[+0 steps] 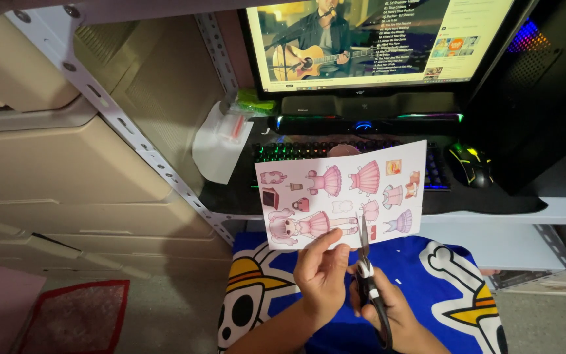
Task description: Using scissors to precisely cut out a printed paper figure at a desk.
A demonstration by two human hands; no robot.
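The paper doll sheet, white and printed with a pink-haired doll figure, pink dresses and small accessories, is held up in the air just above the hands, in front of the keyboard. The left hand is closed on the sheet's lower edge, thumb on the printed face just below the doll figure. The right hand is closed around the black handles of a pair of scissors, whose blades point up and cut into the sheet's lower edge just right of the left thumb, beside the doll's legs. Under both hands lies a blue cloth with white skull-and-bone shapes and yellow patches, across the person's lap. Beyond the hands, behind the sheet, a backlit keyboard sits on the dark surface, and a black mouse with yellow-green lights lies up and to the right of the hands. Farther out stands a monitor showing a person with a guitar beside a list. To the upper left of the hands a clear plastic bag hangs by a perforated metal rack post, with beige drawers well off to the left and a red mat on the floor.
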